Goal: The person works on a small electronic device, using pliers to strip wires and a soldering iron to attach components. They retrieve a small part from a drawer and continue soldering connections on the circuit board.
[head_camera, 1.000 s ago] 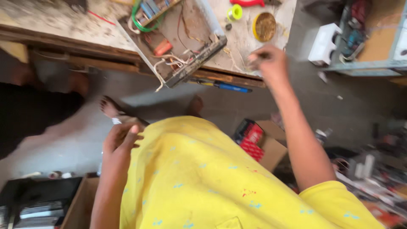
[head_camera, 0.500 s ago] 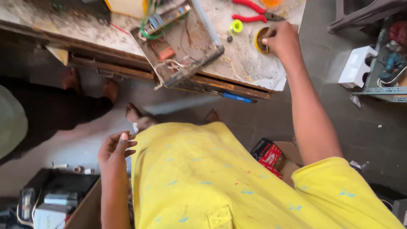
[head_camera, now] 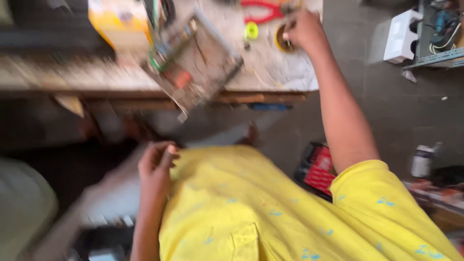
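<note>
My right hand (head_camera: 302,28) reaches out over the workbench (head_camera: 270,72). Its fingertips are pinched together at a small round yellowish tin (head_camera: 282,42); the blur hides whether they grip anything. Just left of the tin lies a small yellow-green roll (head_camera: 250,31), and red-handled pliers (head_camera: 263,12) lie beyond it. My left hand (head_camera: 154,164) hangs low beside my yellow shirt (head_camera: 270,212), fingers loosely curled and holding nothing.
An opened metal chassis with a circuit board and wires (head_camera: 193,58) sits tilted at the bench's front edge, with a yellow box (head_camera: 118,21) behind it. On the floor are a red package (head_camera: 319,169), a white box (head_camera: 401,36) and a small white container (head_camera: 423,162).
The view has swung, so the bench now sits higher and more level in frame. My right hand stays at the round tin. My left hand remains by the shirt.
</note>
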